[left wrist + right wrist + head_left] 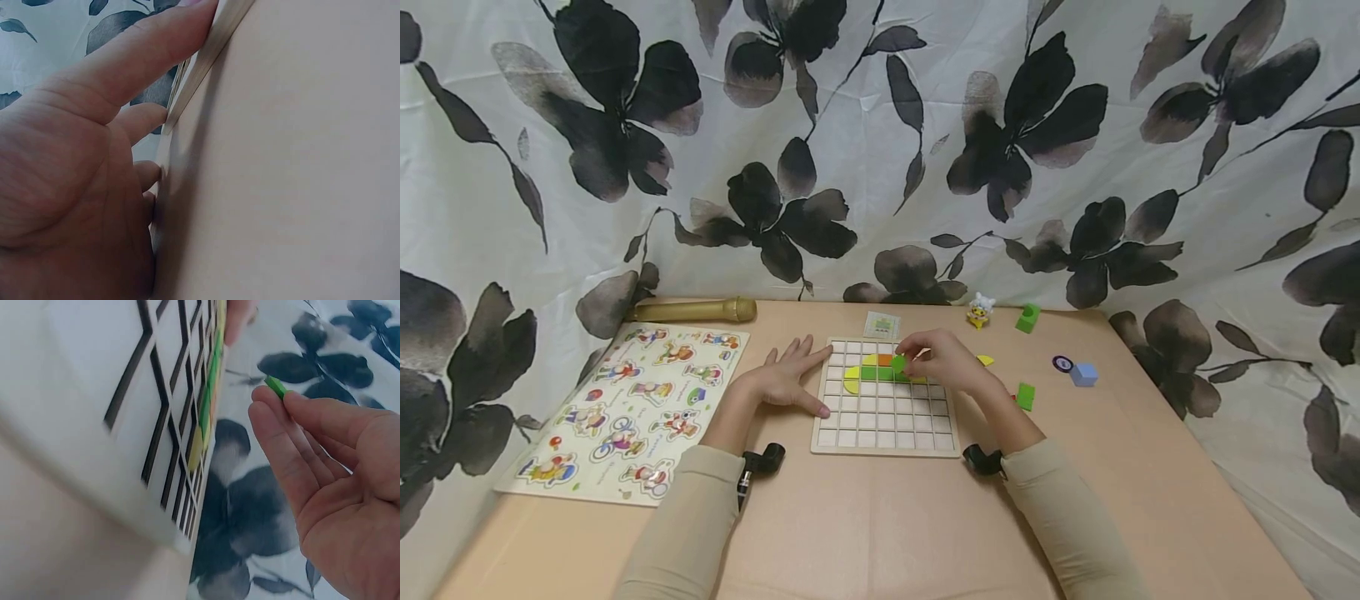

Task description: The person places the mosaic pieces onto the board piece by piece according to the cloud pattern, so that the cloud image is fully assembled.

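Observation:
A pale gridded board (880, 425) lies on the table between both hands. Along its left edge, the left hand (786, 379) spreads its fingers, the thumb and index tip touching the board's rim; the same hand (69, 169) is large in the left wrist view. Thumb and fingertips of the right hand (943, 358) pinch a small green piece (274, 385), held over the upper right of the board. On the grid are a yellow piece (851, 380), green pieces (876, 374) and an orange piece (886, 360), partly hidden by the right hand.
A puzzle board with colourful figures (647, 400) lies at left, a gold tube (692, 311) behind it. A small card (882, 325) sits behind the grid. Rightward are a toy figure (979, 310), green blocks (1025, 397), a blue block (1084, 374) and a dark ring (1062, 364).

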A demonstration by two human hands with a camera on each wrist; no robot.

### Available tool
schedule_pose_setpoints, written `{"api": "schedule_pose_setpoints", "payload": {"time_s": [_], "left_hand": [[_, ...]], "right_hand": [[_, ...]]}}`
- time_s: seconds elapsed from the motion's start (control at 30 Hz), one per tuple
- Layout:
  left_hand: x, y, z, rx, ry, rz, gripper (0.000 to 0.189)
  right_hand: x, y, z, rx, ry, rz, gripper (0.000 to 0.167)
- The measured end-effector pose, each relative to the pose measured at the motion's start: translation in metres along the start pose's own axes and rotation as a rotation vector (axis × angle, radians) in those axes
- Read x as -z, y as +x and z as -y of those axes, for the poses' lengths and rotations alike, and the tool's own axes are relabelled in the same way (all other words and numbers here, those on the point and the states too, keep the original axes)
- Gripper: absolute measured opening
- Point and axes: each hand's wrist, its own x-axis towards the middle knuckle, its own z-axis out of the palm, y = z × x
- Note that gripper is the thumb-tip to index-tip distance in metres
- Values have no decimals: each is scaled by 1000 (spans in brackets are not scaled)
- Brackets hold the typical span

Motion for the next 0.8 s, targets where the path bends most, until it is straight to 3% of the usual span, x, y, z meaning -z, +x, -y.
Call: {"api": "schedule_pose_setpoints", "payload": {"time_s": [0.23, 0.4, 0.8], "left_hand": [[2, 0, -2, 1, 0, 1, 125], [2, 0, -2, 0, -4, 4, 125], [2, -1, -2, 4, -12, 12, 124]], "right_hand": [[-15, 18, 9, 55, -160, 90, 24], [-26, 25, 16, 57, -196, 152, 23], [-41, 33, 16, 80, -316, 183, 16]]}}
